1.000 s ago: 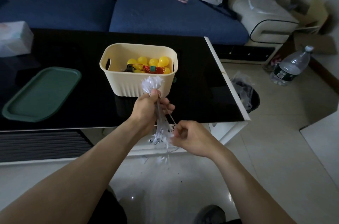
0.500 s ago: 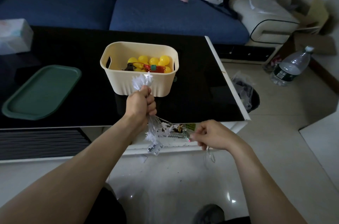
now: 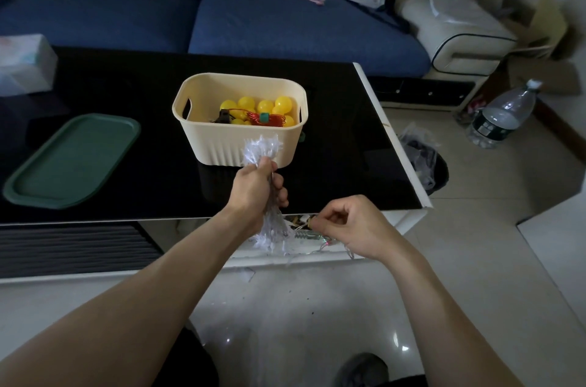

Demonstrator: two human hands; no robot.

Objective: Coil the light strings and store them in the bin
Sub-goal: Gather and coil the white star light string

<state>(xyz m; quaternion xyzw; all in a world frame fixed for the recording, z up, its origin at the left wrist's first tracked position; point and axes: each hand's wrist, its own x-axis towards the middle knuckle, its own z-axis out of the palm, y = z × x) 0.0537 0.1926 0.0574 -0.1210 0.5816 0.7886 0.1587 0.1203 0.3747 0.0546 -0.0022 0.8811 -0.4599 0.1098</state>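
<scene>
Left hand (image 3: 253, 193): clenched round the white star light string (image 3: 261, 148), a tuft above the fist, more hanging below.
Right hand (image 3: 352, 228): pinches the loose wire end just right of the left fist; half a second ago it was stretched farther right, so it has come back in.
Meaning: likely another wrap being laid round the bundle; coiling seems nearly done.
Bin (image 3: 203, 95): on the black table (image 3: 126, 75) just beyond the left hand, already holding a yellow-ball string (image 3: 264, 106).

- A green tray (image 3: 69, 161) is lying on the black table (image 3: 333, 145).
- A water bottle (image 3: 501, 115) is standing on the floor (right side).
- What looks like a tissue pack (image 3: 23, 64) is sitting far left.
</scene>
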